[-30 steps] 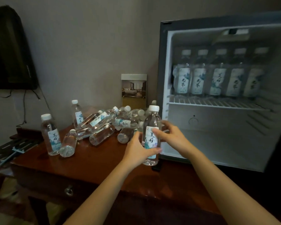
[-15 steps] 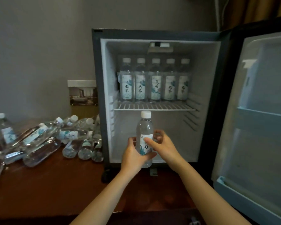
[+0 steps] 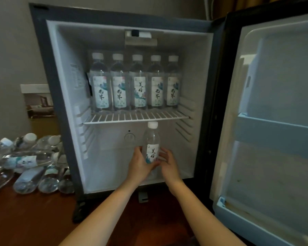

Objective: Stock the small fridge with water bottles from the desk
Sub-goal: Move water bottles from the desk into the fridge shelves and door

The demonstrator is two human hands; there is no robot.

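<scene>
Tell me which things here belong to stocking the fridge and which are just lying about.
Belong: bottle gripped by left hand and right hand; fridge; five bottles on its wire shelf; bottle pile on desk.
Lying about: picture card beside the fridge; curtain behind the door.

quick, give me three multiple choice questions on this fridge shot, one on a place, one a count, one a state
1. Against the wire shelf, the held bottle is: A on it; B behind it; C below it.
2. The row of bottles on that shelf counts: A three; B five; C seven.
3. The fridge door is: A open; B shut; C half shut.

Key: 1 C, its top lies under the shelf's front edge. 2 B, five stand side by side. 3 A, its inner side faces the camera.
</scene>
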